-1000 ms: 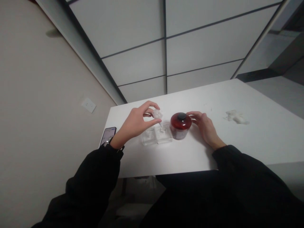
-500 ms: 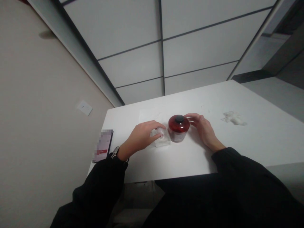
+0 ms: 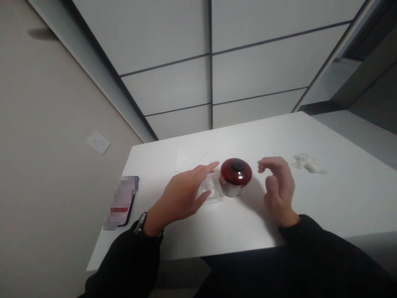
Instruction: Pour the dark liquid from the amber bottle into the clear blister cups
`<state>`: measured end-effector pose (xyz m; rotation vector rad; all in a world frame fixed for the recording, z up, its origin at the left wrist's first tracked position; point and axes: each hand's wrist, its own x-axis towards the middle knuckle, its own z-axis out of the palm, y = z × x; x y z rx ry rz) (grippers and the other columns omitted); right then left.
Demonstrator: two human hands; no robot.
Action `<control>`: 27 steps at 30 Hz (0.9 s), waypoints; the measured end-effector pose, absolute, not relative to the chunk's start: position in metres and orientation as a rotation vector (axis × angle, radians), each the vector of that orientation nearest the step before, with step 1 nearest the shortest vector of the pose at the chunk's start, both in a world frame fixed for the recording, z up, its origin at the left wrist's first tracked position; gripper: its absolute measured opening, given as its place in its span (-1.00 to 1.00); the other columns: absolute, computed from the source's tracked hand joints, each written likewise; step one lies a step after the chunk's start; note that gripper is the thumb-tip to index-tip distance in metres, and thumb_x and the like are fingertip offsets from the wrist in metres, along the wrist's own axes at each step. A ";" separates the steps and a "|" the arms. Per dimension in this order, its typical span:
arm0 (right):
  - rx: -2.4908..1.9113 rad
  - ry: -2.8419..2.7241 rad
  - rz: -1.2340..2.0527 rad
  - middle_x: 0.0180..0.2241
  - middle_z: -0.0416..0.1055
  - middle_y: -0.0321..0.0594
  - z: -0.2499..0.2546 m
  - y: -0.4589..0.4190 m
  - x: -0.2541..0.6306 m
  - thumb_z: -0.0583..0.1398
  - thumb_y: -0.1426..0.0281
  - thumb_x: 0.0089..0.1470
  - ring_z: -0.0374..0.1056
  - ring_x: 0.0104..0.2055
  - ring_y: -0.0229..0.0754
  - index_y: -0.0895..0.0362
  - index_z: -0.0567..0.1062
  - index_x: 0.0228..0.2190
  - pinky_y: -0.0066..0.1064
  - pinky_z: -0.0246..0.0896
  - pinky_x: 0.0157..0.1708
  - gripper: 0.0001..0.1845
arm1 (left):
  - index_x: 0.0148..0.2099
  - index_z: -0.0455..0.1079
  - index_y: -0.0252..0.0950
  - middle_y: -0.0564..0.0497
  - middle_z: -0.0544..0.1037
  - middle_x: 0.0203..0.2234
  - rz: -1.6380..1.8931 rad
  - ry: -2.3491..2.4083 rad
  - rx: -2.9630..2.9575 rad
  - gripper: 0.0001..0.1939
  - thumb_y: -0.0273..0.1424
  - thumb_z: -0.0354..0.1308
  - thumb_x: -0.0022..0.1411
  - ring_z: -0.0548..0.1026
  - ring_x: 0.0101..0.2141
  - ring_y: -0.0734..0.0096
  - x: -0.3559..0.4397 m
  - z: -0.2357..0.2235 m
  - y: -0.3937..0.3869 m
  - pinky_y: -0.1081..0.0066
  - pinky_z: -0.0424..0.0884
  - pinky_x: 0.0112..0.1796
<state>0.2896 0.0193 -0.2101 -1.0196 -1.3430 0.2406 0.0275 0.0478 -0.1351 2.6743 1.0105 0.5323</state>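
Note:
A clear, box-shaped container (image 3: 217,192) with a rounded clear top stands on the white table. My left hand (image 3: 186,190) is beside and partly over it, thumb and fingers spread apart; whether they touch it I cannot tell. Against the container's right side stands a dark red, round bottle (image 3: 232,176) with a black cap and a pale label. To the right of the bottle my right hand (image 3: 279,186) is raised, apart from it, with bent fingers and thumb separated and nothing between them.
A phone (image 3: 124,203) lies along the table's left edge. Crumpled white tissue (image 3: 308,162) rests at the right, and a flat white sheet (image 3: 189,157) lies behind my left hand. Tall panelled doors (image 3: 173,95) rise beyond the white table (image 3: 217,231).
My right hand has come away from the red bottle toward the right. My left fingers have opened off the container's rounded top. The camera view has shifted slightly.

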 end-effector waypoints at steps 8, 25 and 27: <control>-0.772 -2.023 0.059 -0.54 0.50 -0.32 -0.194 -0.023 0.234 0.14 0.36 0.34 0.37 -0.59 -0.09 0.02 0.15 0.46 -0.24 0.22 -0.65 -0.28 | 0.50 0.04 -0.07 -0.06 0.60 0.03 0.536 0.923 2.698 -0.30 -0.41 0.13 0.39 0.57 0.01 0.09 0.027 -0.117 0.053 0.08 0.51 0.06; -0.897 -2.028 -0.173 -0.54 0.51 -0.33 -0.204 -0.017 0.229 0.10 0.44 0.44 0.40 -0.56 -0.26 0.27 0.50 0.01 -0.38 0.24 -0.52 -0.76 | 0.53 -0.15 -0.25 -0.21 0.47 0.22 0.360 0.966 2.755 -0.18 -0.61 -0.01 0.29 0.48 0.17 0.10 0.022 -0.101 0.044 -0.01 0.47 0.18; -0.901 -2.031 -0.171 -0.53 0.53 -0.32 -0.205 -0.017 0.229 0.10 0.44 0.44 0.40 -0.56 -0.26 0.27 0.50 0.02 -0.38 0.23 -0.53 -0.75 | 0.54 -0.18 -0.25 -0.23 0.46 0.24 0.333 0.887 2.729 -0.16 -0.57 0.01 0.29 0.50 0.16 0.09 0.021 -0.099 0.040 -0.04 0.46 0.19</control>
